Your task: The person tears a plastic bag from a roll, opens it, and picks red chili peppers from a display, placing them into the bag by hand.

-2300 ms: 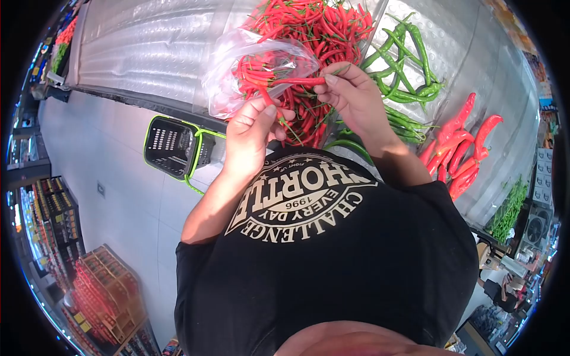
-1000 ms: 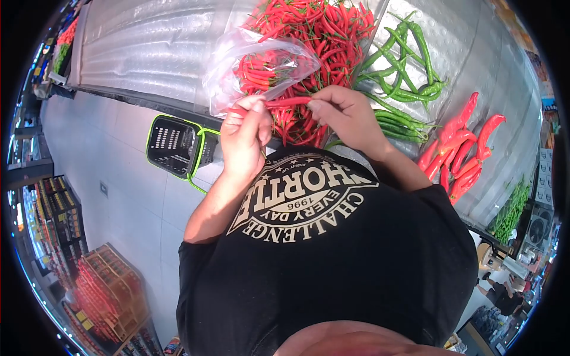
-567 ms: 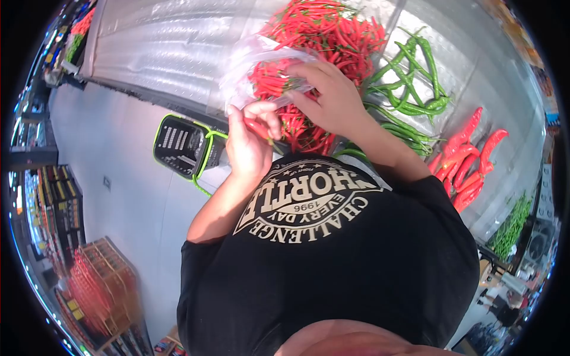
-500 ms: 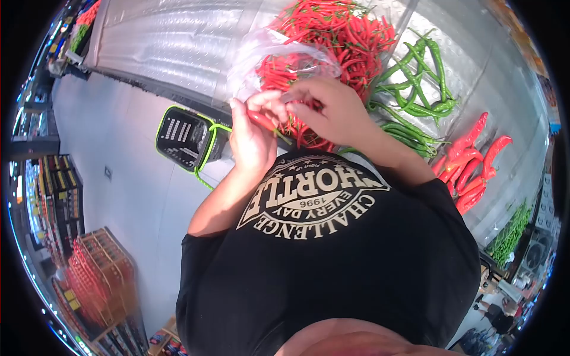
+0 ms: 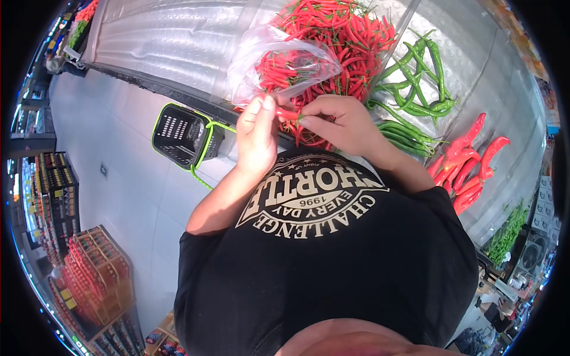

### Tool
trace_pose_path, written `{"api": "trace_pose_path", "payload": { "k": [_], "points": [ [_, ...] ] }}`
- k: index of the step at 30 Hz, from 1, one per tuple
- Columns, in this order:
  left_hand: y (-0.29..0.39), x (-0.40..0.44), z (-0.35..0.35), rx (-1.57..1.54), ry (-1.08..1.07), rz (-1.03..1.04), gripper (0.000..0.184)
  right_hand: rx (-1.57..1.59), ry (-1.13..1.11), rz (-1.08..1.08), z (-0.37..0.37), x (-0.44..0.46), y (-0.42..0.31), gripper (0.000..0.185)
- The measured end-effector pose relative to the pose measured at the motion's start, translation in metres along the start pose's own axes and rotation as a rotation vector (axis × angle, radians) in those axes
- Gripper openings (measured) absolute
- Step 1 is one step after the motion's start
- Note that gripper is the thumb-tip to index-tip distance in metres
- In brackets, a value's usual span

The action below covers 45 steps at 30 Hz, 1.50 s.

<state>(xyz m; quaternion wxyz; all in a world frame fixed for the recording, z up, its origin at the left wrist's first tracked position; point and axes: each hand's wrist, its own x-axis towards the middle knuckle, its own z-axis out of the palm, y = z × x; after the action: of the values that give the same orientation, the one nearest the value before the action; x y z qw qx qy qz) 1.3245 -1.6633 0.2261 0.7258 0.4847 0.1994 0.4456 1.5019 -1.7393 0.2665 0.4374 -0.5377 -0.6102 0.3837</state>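
Our right hand (image 5: 344, 121) has come away from the bag's mouth, where it reached a moment ago, and has met our left hand (image 5: 256, 133) at the front edge of the pile. Between them is one small red chilli (image 5: 288, 114), held level in front of the bag (image 5: 240, 66). Our left hand grips one end with thumb and curled fingers; our right pinches the green stem end between thumb and forefinger. Something red also shows at the far side of our left hand, but we cannot tell whether we hold it.

Just beyond our hands, the clear bag lies open on the stand (image 5: 157, 38), with small red chillies visible inside it. It rests against the pile (image 5: 362, 47) — a heap of the same red chillies with thin green stems. Right of the pile lie long green peppers (image 5: 436, 65), some loosely crossed, others bunched nearer to us. Farther right are the big red peppers (image 5: 460, 163), bent and wrinkled, and beyond them a patch of thin green pods (image 5: 506, 234).

To our left, a black basket (image 5: 176, 135) with a lime green rim and handle sits just beside the stand, over the pale floor (image 5: 133, 172). Stacked red goods (image 5: 89, 270) stand farther off — blurred at the edge of view.
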Motion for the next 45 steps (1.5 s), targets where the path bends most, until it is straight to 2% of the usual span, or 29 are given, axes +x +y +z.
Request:
{"api": "trace_pose_path", "payload": {
  "k": [1,4,17,23,26,28,32,34,35,36,38,42,45],
  "points": [
    [0.000,0.000,-0.001,0.017,0.055,-0.027,0.021,-0.032,0.030,-0.005,-0.004,-0.001,-0.002,0.014],
    [-0.003,0.001,0.000,0.036,0.035,-0.047,0.017,-0.008,0.049,0.033,-0.011,-0.006,-0.003,0.014],
    [-0.002,0.002,0.009,0.024,0.082,-0.051,0.013,0.029,0.195,-0.015,-0.015,-0.009,0.012,0.016],
    [-0.001,0.005,0.008,-0.071,0.123,-0.037,0.018,0.143,0.166,0.098,-0.033,-0.001,0.010,0.015],
    [-0.002,0.006,0.006,-0.093,0.086,-0.008,0.016,-0.027,0.261,0.053,-0.039,0.015,0.012,0.016],
    [-0.001,0.005,0.009,-0.084,0.077,-0.022,0.016,-0.342,0.284,-0.165,-0.041,0.031,0.013,0.019],
    [0.000,0.004,0.008,-0.043,0.066,-0.026,0.018,-0.555,0.406,-0.223,-0.057,0.069,0.028,0.022],
    [0.001,0.003,0.008,-0.062,0.046,-0.012,0.015,-0.742,0.486,-0.382,-0.072,0.094,0.041,0.027],
    [0.001,0.003,0.008,-0.075,0.053,-0.021,0.014,-0.816,0.412,-0.312,-0.078,0.106,0.044,0.028],
    [0.001,0.002,0.008,-0.073,0.048,-0.015,0.014,-0.818,0.417,-0.317,-0.080,0.116,0.049,0.028],
    [0.000,0.002,0.008,-0.054,0.061,-0.055,0.014,-1.045,0.373,-0.323,-0.078,0.137,0.067,0.029],
    [0.001,0.001,0.006,-0.013,0.025,-0.072,0.014,-1.165,0.196,-0.190,-0.082,0.156,0.084,0.026],
    [0.001,0.000,0.004,-0.011,0.013,-0.075,0.013,-1.093,0.286,-0.267,-0.086,0.157,0.084,0.023]
  ]
}}
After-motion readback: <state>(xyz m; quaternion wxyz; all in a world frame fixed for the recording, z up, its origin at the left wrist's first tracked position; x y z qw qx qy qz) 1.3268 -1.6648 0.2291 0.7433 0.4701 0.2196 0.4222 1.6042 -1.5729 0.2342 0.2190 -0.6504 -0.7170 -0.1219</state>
